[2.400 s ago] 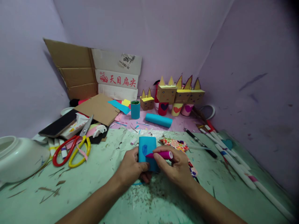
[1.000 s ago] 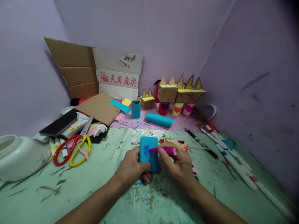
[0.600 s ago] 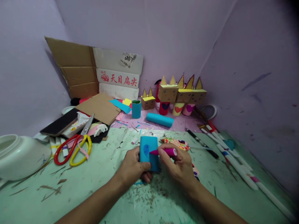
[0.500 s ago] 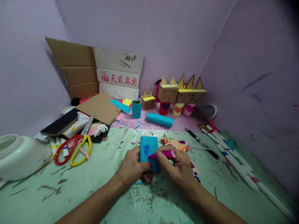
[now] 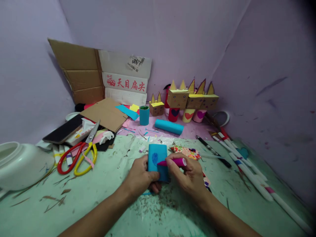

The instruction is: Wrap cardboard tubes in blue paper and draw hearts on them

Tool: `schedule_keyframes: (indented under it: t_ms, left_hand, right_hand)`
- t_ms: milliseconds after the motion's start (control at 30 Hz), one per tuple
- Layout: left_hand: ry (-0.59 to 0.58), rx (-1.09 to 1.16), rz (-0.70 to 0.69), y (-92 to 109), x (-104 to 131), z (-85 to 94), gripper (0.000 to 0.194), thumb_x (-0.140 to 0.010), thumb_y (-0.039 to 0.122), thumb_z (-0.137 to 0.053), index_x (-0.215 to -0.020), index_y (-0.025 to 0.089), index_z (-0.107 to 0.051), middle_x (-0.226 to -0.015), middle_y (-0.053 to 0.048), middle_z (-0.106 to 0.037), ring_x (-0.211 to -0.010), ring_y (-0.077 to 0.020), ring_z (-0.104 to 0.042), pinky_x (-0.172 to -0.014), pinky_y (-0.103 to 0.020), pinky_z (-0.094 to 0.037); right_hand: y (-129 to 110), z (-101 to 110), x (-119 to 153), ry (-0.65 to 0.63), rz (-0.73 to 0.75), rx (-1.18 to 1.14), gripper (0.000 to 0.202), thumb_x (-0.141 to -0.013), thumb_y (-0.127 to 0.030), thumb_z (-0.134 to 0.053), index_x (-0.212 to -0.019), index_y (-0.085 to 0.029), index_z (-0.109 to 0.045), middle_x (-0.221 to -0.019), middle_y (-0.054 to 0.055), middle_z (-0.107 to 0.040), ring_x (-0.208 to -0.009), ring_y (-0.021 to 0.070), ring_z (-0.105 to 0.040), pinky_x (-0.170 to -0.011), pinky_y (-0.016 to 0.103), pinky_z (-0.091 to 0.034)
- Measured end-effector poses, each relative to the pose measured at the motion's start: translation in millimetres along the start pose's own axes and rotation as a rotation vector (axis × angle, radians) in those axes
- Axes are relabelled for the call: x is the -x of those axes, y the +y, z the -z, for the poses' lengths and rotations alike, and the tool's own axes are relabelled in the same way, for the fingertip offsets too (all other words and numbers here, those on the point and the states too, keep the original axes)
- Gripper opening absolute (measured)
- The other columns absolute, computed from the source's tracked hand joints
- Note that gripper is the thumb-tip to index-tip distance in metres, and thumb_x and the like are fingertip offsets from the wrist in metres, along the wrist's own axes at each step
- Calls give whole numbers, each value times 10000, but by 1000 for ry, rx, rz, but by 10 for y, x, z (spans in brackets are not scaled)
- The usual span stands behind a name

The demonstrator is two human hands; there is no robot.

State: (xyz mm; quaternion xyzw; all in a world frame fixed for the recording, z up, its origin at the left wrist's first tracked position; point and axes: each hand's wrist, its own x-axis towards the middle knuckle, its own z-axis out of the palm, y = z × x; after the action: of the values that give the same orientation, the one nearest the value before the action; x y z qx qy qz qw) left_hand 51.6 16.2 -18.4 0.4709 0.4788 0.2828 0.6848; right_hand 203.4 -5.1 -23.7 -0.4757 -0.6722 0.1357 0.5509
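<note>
My left hand (image 5: 142, 172) holds a blue paper roll (image 5: 161, 169) upright by its left side and lower edge, thumb across the front. A darker blue oval-like mark (image 5: 155, 158) shows on the roll's front. Between the fingers of my right hand (image 5: 189, 172) is a magenta marker (image 5: 176, 162), its tip at the roll's surface just right of the mark. Farther back, another blue roll (image 5: 169, 126) lies on its side, and a blue tube (image 5: 144, 116) stands upright.
Red-and-yellow scissors (image 5: 86, 148), a phone (image 5: 63, 129) and a white pot (image 5: 23, 166) are at the left. Cardboard cat figures (image 5: 178, 98) stand at the back, near a cardboard sheet (image 5: 105, 115). Several markers (image 5: 251, 177) and a black pen (image 5: 212, 149) lie right.
The magenta marker has shifted very slightly up and right with my right hand. My left hand and the roll are almost unmoved.
</note>
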Motion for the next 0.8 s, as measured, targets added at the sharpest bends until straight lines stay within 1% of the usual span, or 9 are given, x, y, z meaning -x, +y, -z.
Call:
schedule_keyframes:
  t_ms: [67,133,267,433,600,800]
  left_hand:
    - [-2,3,0,2,0,4,330,-570,118,-587,-895,133,-532,-434,7,-619,-342,-143,-555,-362,-221,-449]
    - [-1,10,-4,1,-1,8,339,-575,120,-600,-907,131,-536,-434,7,-620,-343,-148,-559,-363,-228,-456]
    - [16,23,-8,-6,-9,9,335,-563,114,-616,-890,126,-549,-463,-4,-639,-352,-151,-571,-372,-242,-481]
    - [17,18,4,1,-14,6,338,-556,109,-600,-890,125,-549,-439,3,-623,-342,-146,-561,-358,-227,-470]
    - [23,33,8,22,-14,9,352,-533,112,-599,-879,128,-542,-453,7,-624,-348,-153,-569,-352,-235,-479]
    - [-9,25,19,10,-14,14,385,-520,149,-591,-900,130,-533,-401,12,-592,-317,-156,-539,-305,-215,-429]
  right_hand:
    - [9,-4,1,28,-5,1,83,-828,-201,-599,-797,-196,-676,-698,1,-722,-583,136,-658,-558,226,-514]
    - [13,-7,2,28,-13,-8,82,-833,-203,-598,-817,-198,-678,-713,4,-729,-583,138,-659,-555,229,-515]
    - [-3,0,7,-32,9,-6,95,-827,-181,-600,-761,-201,-666,-660,-12,-718,-576,131,-659,-551,213,-509]
    - [-5,2,10,17,24,0,72,-828,-188,-606,-798,-191,-671,-692,-3,-729,-590,127,-667,-568,208,-519]
    - [1,-7,11,-23,40,-11,75,-821,-171,-610,-788,-197,-672,-686,-14,-732,-606,120,-676,-582,197,-520]
    - [0,-4,7,-28,64,-50,78,-819,-160,-616,-847,-200,-677,-733,-10,-741,-636,121,-683,-602,198,-520]
